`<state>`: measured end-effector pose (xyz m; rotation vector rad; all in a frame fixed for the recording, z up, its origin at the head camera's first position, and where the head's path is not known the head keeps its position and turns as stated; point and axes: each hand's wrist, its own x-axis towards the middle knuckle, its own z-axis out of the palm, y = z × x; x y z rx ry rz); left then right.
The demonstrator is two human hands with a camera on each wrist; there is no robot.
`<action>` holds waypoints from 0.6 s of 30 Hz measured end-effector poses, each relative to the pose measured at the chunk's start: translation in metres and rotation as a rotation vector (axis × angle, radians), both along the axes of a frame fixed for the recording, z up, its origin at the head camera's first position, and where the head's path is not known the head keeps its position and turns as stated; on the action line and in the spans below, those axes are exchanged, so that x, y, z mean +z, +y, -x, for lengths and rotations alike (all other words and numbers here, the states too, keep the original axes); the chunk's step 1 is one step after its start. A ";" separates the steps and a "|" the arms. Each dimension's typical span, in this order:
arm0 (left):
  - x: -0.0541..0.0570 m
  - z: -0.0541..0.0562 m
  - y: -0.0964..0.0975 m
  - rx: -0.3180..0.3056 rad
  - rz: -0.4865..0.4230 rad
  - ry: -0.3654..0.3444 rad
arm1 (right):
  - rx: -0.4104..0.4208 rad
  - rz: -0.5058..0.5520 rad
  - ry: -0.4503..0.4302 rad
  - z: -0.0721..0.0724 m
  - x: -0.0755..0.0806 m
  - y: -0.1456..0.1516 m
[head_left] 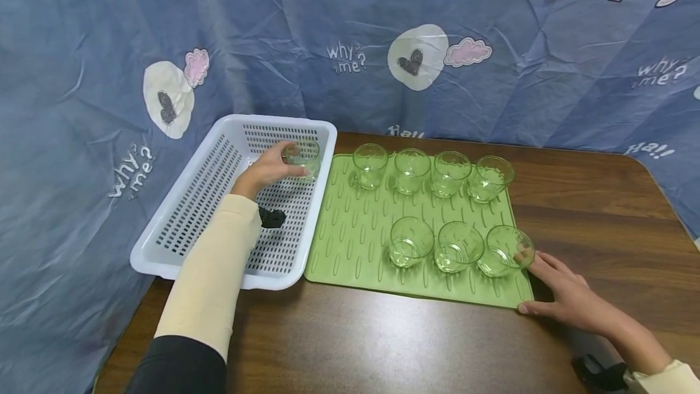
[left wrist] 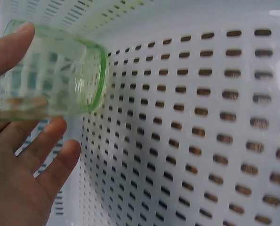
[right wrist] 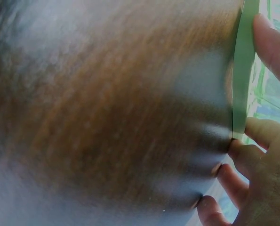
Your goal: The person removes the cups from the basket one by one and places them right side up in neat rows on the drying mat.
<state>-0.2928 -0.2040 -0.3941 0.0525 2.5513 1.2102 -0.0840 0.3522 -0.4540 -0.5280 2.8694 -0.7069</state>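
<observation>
My left hand (head_left: 270,169) reaches into the white plastic basket (head_left: 326,199) and grips a clear green-tinted glass (head_left: 310,163) near the basket's far right corner. In the left wrist view the thumb lies on one side of the glass (left wrist: 60,70) and the fingers on the other, with its thick base toward the basket floor. At the right edge of the green drying mat (head_left: 350,254), my right hand (head_left: 574,297) rests with fingers spread. Its thumb touches the mat's front right corner, and its fingertips show through the nearest glass (head_left: 505,248).
On the mat several glasses stand upright in a back row (head_left: 412,169) and three in a front row (head_left: 459,248). The mat and basket sit side by side on a brown wooden table (head_left: 383,339). A blue printed curtain (head_left: 328,17) hangs behind.
</observation>
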 end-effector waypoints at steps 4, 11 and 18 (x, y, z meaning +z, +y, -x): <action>-0.002 0.002 0.002 -0.005 -0.001 0.011 | 0.003 0.001 -0.010 0.000 0.001 0.000; -0.001 0.002 0.000 -0.020 -0.047 -0.028 | -0.010 -0.003 -0.043 -0.001 0.003 -0.001; 0.003 0.001 -0.003 -0.049 -0.045 -0.035 | -0.020 -0.006 -0.055 0.000 0.003 -0.001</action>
